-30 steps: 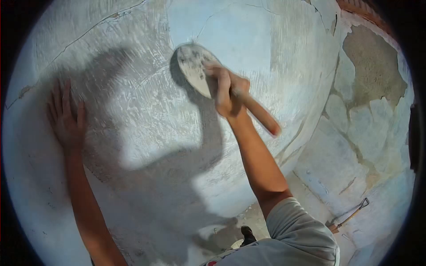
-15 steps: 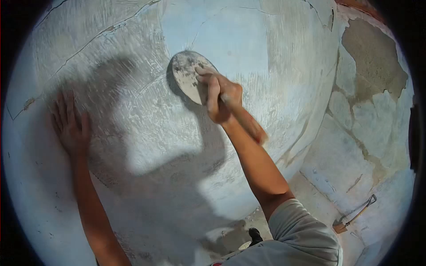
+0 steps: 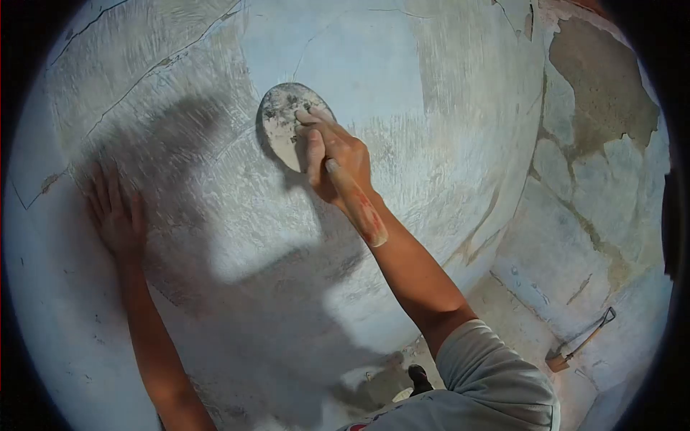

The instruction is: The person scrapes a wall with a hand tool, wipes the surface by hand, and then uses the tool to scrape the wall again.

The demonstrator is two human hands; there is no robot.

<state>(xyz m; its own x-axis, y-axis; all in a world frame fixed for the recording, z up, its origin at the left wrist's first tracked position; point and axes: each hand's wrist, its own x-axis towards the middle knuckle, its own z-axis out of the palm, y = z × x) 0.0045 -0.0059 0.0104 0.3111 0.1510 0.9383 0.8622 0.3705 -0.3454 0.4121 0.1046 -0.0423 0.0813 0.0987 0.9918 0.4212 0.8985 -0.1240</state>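
My right hand is wrapped round a trowel with an oval blade and a wooden handle marked with red. Its fingertips press on the back of the blade, which is pale and spotted with dark grey. The blade lies close against the scratched wall; its far face is hidden. The handle end points down along my forearm. On the left, my left hand lies flat on the wall with its fingers spread, holding nothing.
A smooth pale-blue patch shows above the blade. Cracks run across the wall at upper left. To the right, another wall has a bare brown patch. A short-handled shovel leans low on the right. My shoe shows below.
My right hand and the trowel have shifted a little to the left across the wall. The handle has swung closer to my forearm. My left hand stays on the wall.
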